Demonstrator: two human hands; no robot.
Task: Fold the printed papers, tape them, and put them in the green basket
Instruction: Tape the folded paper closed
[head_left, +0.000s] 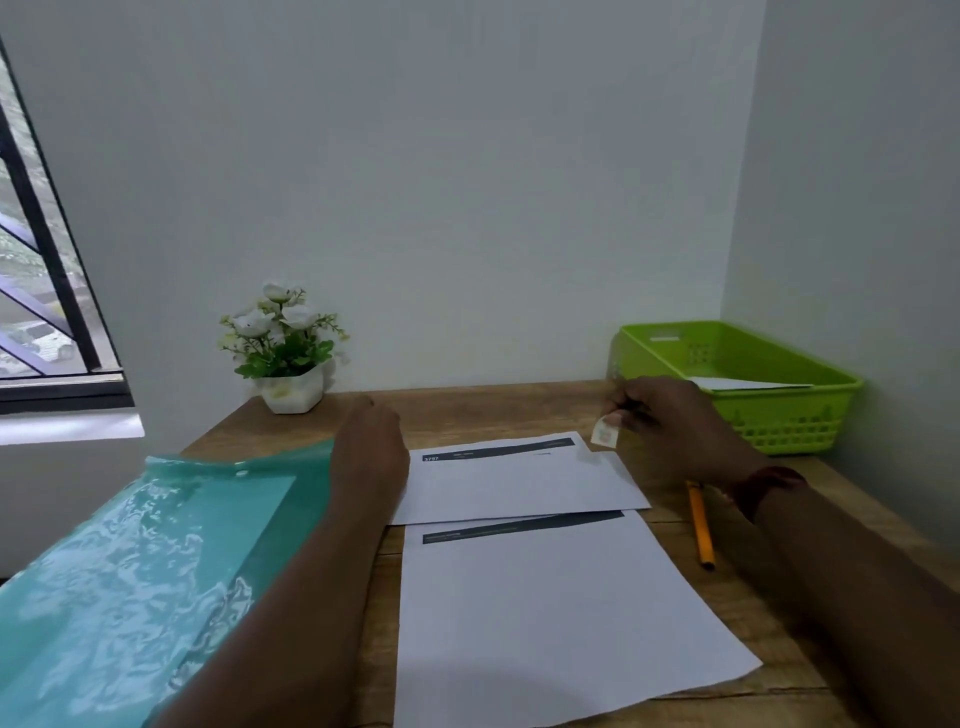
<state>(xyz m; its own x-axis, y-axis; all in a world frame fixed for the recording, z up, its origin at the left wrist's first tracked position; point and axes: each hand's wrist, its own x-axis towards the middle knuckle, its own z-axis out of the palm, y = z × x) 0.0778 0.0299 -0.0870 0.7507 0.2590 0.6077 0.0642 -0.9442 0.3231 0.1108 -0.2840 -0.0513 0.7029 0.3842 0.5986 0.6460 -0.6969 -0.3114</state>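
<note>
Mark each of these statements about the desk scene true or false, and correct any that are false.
1. The right hand pinches a small piece of tape above the folded printed paper. True.
2. The green plastic basket is empty. False: a white paper already lies inside it.
3. The yellow pencil lies on the wooden desk, right of the papers. True.
4. The left hand grips the pencil. False: it is open and holds nothing, near the teal plastic folder.
5. The white pot of flowers stands inside the basket. False: it stands on the desk by the wall, left of the papers.
</note>
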